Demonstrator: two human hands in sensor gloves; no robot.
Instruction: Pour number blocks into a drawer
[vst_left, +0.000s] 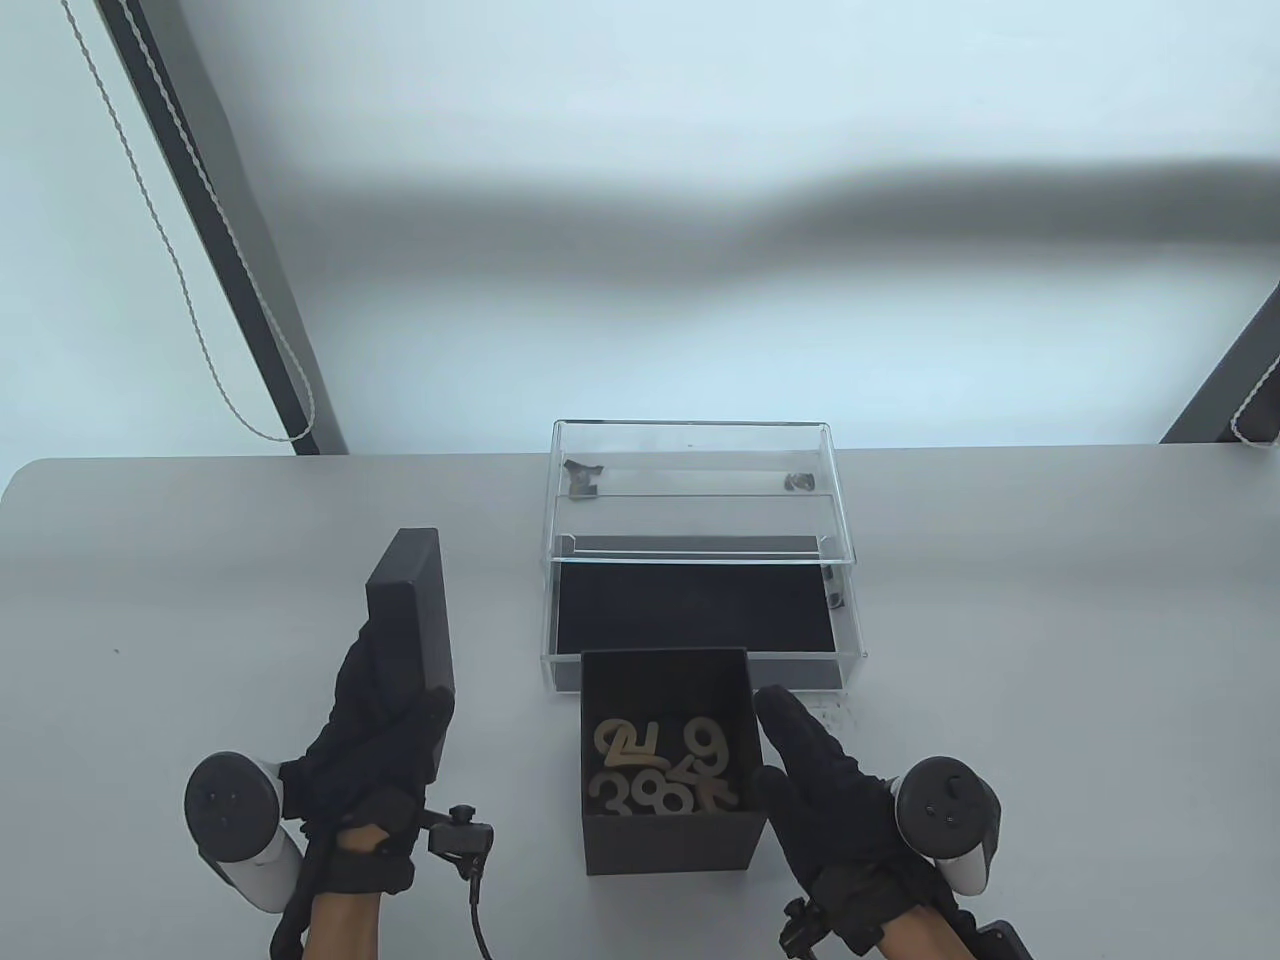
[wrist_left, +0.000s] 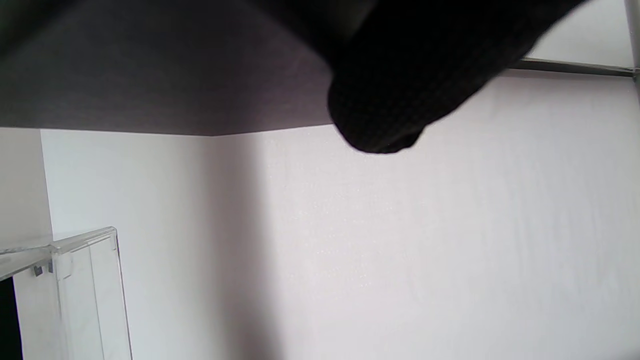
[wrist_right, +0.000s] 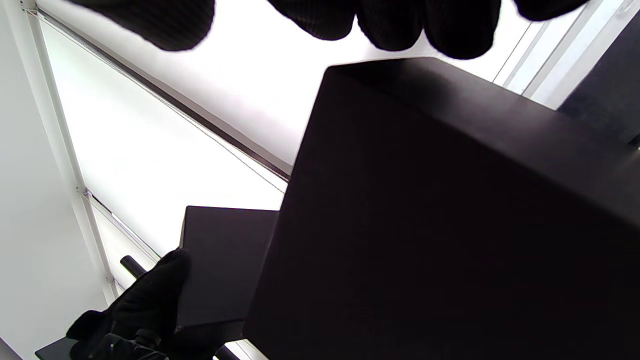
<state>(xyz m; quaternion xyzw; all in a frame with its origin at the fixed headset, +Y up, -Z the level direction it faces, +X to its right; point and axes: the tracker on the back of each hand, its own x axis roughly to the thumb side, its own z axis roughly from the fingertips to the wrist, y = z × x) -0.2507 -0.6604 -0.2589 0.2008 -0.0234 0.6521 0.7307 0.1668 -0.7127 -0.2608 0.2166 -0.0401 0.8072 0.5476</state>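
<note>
An open black box (vst_left: 668, 845) stands at the table's front centre with several wooden number blocks (vst_left: 660, 765) inside. Behind it a clear acrylic case (vst_left: 700, 460) has its black-lined drawer (vst_left: 690, 610) pulled out toward the box. My left hand (vst_left: 385, 680) holds the black box lid (vst_left: 410, 600) tilted up, left of the box. My right hand (vst_left: 785, 745) lies along the box's right wall with fingers extended. In the right wrist view its fingers (wrist_right: 390, 22) hang just above the box (wrist_right: 425, 225) with a gap showing.
A grey table (vst_left: 1050, 620) runs to a window wall behind, with blind cords (vst_left: 200, 330) hanging at the left. The case's corner (wrist_left: 85, 280) shows in the left wrist view under the lid (wrist_left: 150, 75).
</note>
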